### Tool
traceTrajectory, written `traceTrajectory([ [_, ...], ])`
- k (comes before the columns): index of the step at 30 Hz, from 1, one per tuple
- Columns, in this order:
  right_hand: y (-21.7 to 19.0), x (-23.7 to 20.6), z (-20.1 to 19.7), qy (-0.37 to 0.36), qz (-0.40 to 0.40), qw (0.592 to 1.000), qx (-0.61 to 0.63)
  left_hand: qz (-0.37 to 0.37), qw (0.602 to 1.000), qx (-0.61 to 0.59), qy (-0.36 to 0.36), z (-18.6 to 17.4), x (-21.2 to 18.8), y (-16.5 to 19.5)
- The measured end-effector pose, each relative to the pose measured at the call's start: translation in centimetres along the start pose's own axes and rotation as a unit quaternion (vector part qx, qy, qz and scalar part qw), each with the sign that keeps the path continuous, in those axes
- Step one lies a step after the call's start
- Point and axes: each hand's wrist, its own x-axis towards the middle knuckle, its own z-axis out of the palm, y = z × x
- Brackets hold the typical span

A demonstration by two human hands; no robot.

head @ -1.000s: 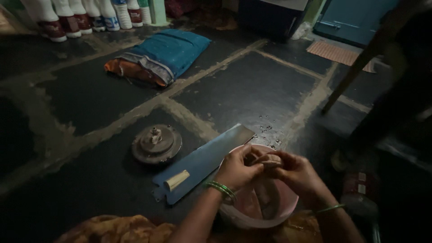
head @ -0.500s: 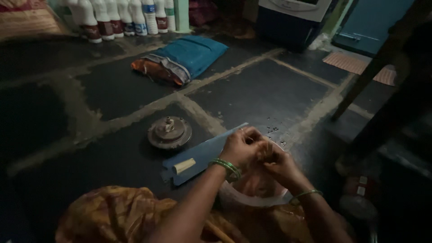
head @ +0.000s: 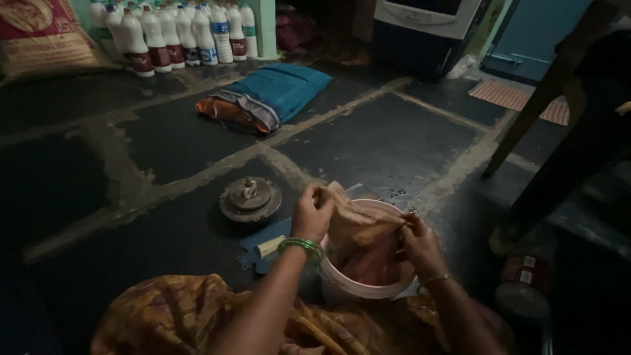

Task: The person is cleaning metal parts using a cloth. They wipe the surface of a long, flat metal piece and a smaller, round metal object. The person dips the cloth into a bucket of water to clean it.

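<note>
- In the lower middle of the frame, the left hand point(head: 313, 212) has its grip clenched on the upper left edge of a brownish cloth point(head: 358, 227), pinching it above the rim of a pink bucket point(head: 342, 286).
- The right hand point(head: 420, 242) grips the same cloth at its right edge, just over the far side of the bucket; both hands pull it taut between them.
- The cloth stretches from one grip to the other and sags down into the bucket; in the dim light it may be a sack or a strainer cloth, I cannot tell which.
- A green bangle point(head: 301, 246) circles the left wrist, a thin one the right.
- Just left of the bucket, a blue board point(head: 263, 246) lies on the dark stone floor point(head: 164, 144) with a small pale cylinder point(head: 269, 246) on it.
- A round metal disc point(head: 250, 199) sits near the board, left of centre.
- In the upper middle, a folded blue and orange bundle point(head: 269, 97) lies well apart from the hands.
- At the upper left, a row of white bottles point(head: 174, 36) stands beside a printed sack point(head: 46, 36).
</note>
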Motion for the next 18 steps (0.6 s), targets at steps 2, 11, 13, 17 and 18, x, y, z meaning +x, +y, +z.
traceTrajectory([
  [2, -0.2, 0.0, -0.1, 0.03, 0.006, 0.999, 0.02, -0.037, 0.998, 0.049, -0.017, 1.0, -0.7, -1.3],
  [11, 3.3, 0.6, 1.4, -0.04, -0.103, 0.993, 0.03, 0.077, 0.938, 0.243, -0.236, 5.9, -4.1, -6.0],
  [13, 3.1, 0.7, 1.2, -0.01, -0.144, 0.989, -0.032, 0.007, 0.954, 0.214, -0.208, 5.5, -3.4, -5.9],
  [17, 2.1, 0.1, 1.2, -0.125, -0.121, 0.972, -0.157, 0.037, 0.982, 0.156, -0.102, 3.3, -1.0, -4.2],
  [18, 2.0, 0.0, 1.3, -0.158, -0.113, 0.968, -0.162, 0.072, 0.982, 0.155, -0.077, 3.0, -0.6, -3.5],
])
